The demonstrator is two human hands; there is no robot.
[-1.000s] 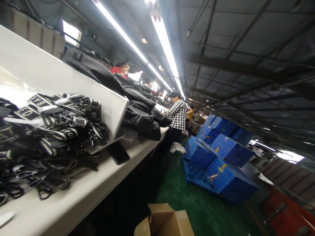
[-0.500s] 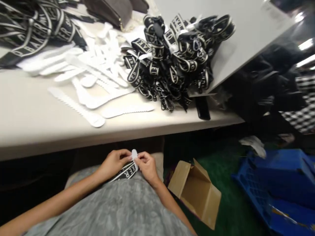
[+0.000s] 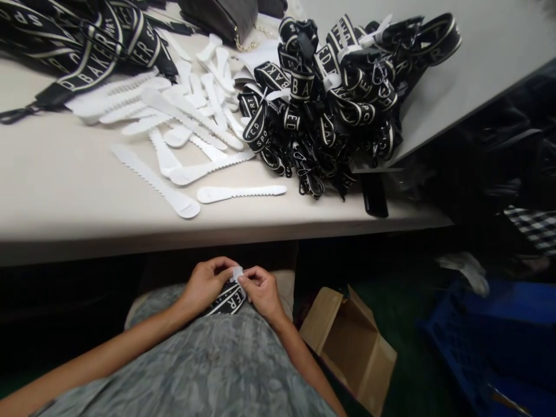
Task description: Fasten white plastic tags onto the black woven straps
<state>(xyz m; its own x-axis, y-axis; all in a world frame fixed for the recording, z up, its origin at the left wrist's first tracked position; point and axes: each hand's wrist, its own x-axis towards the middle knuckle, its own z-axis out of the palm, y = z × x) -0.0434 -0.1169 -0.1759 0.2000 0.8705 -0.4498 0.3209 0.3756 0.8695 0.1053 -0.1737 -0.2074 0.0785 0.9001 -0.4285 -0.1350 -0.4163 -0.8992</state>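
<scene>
Just above my lap, my left hand pinches one side of a white notched strip. The fingertips of my right hand pinch the same strip from the other side. A black strap with pale stripes and lettering lies bundled below my fingers, the white strip around or against it. Part of that strap is hidden behind my left hand and wrist. On the table ahead are several loose white notched strips.
A pile of strap bundles sits on the table, with long loose straps at its left. A dark bag lies at the back, a black phone-like object near the edge. On the floor: an open cardboard box, a blue crate.
The view has shifted, so the table items sit further right. The white strip's upright end now looks shorter and folded between my fingers. Both hands keep their pinch.
</scene>
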